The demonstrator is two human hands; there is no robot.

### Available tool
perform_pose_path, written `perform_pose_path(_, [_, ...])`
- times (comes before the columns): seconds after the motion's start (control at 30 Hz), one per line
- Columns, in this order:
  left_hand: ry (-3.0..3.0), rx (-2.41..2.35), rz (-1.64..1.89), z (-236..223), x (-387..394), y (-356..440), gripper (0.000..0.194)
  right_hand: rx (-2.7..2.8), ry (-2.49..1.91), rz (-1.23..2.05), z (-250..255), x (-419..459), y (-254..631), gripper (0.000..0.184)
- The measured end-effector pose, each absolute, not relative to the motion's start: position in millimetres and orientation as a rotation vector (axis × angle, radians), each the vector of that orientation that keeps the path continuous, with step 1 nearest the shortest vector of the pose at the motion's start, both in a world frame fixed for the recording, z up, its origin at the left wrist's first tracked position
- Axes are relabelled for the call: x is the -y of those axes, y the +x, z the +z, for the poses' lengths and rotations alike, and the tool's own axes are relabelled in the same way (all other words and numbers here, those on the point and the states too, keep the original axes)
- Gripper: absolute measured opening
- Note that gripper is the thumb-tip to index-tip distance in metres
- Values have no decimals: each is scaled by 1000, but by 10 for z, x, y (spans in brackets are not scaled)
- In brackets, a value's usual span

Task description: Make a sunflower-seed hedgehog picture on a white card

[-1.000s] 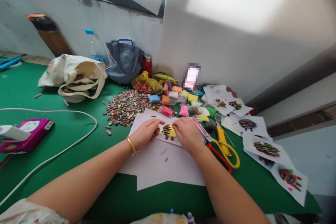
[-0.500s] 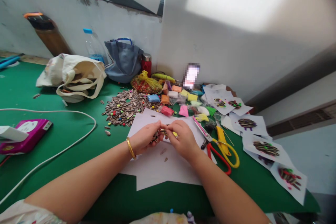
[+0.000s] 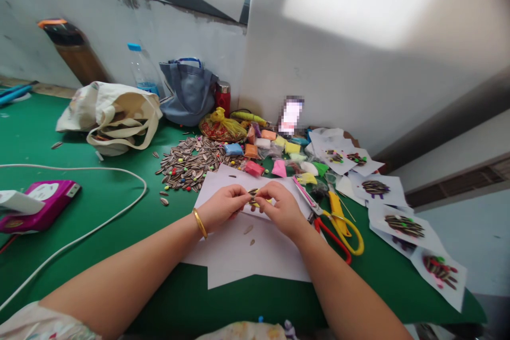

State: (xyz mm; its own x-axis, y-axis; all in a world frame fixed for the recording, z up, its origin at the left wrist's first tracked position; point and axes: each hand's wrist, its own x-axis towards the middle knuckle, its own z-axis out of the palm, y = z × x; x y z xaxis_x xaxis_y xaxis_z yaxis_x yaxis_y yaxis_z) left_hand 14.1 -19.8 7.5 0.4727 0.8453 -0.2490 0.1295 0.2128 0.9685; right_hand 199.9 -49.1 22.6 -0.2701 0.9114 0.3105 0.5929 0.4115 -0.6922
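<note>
A small sunflower-seed piece with yellow clay (image 3: 255,203) is between my two hands, over white paper sheets (image 3: 258,255). My left hand (image 3: 221,206), with a gold bangle at the wrist, is closed, its thumb and forefinger pinching at the piece's left side. From the right, my right hand (image 3: 282,208) is closed too, thumb and forefinger meeting at the piece's upper right edge. Fingers hide part of it. Two loose sunflower seeds (image 3: 248,229) lie on the paper just below.
Behind the hands are a sunflower seed heap (image 3: 195,162) and clay packets (image 3: 255,169). Red-and-yellow scissors (image 3: 338,231) lie beside my right forearm. Finished seed pictures (image 3: 404,226) line the right edge. A cable (image 3: 119,170) and purple box (image 3: 43,204) are at left.
My left hand's fingers have turned downward and drawn slightly back, so more of the seed piece shows. My right hand has shifted slightly right.
</note>
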Motion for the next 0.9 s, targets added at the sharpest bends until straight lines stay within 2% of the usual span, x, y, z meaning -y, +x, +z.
perform_pose_path(0.23, [1247, -1098, 694, 81, 164, 154, 30, 1966, -1498, 463, 151, 355, 2229, 8])
perform_pose_path(0.4, [1227, -1136, 712, 66, 140, 150, 27, 2056, -1621, 481, 63, 291, 2286, 12])
perform_pose_path(0.9, [1230, -1132, 692, 66, 137, 156, 23, 2170, -1593, 348, -11, 310, 2153, 18])
